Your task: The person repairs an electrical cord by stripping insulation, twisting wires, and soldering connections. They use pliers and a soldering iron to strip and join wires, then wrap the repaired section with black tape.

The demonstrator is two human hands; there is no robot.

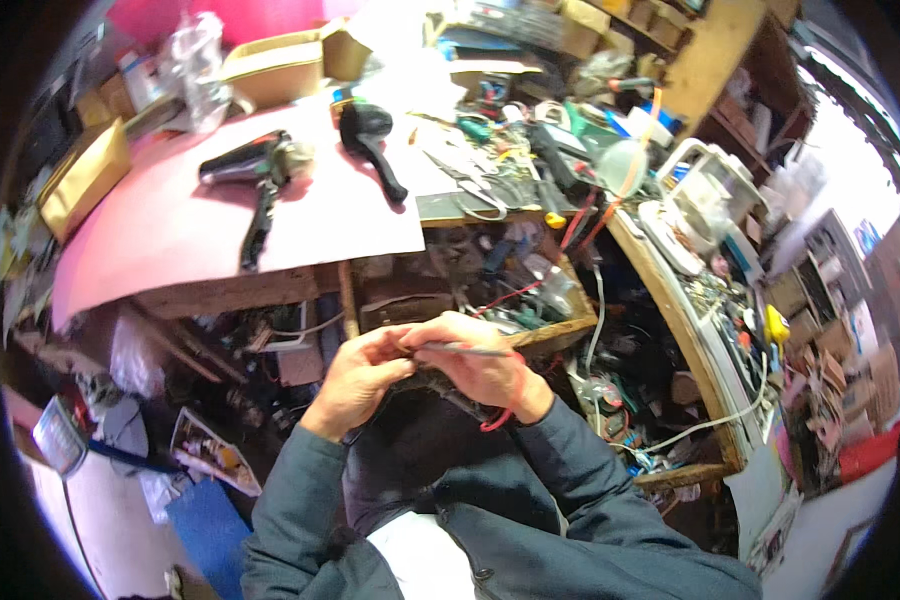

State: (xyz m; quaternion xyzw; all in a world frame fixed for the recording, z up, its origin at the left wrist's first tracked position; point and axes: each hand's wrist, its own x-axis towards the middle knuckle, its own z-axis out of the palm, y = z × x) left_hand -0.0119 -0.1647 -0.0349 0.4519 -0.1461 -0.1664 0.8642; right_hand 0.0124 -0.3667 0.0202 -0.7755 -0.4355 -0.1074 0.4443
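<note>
In front of an open wooden drawer (560, 331), I see the left hand (362, 376) with thumb and fingers drawn together; what they pinch, I cannot tell. The right hand (478, 368) has its fingers closed on a slim grey rod (467, 349), which lies across it toward the left fingertips. I'd steady both wrists, guide the rod with small finger movements, and mind the red cord (497, 422) beside the right wrist.

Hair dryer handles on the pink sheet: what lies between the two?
Only bare pink sheet lies between left handle and right handle, in the head view.
</note>
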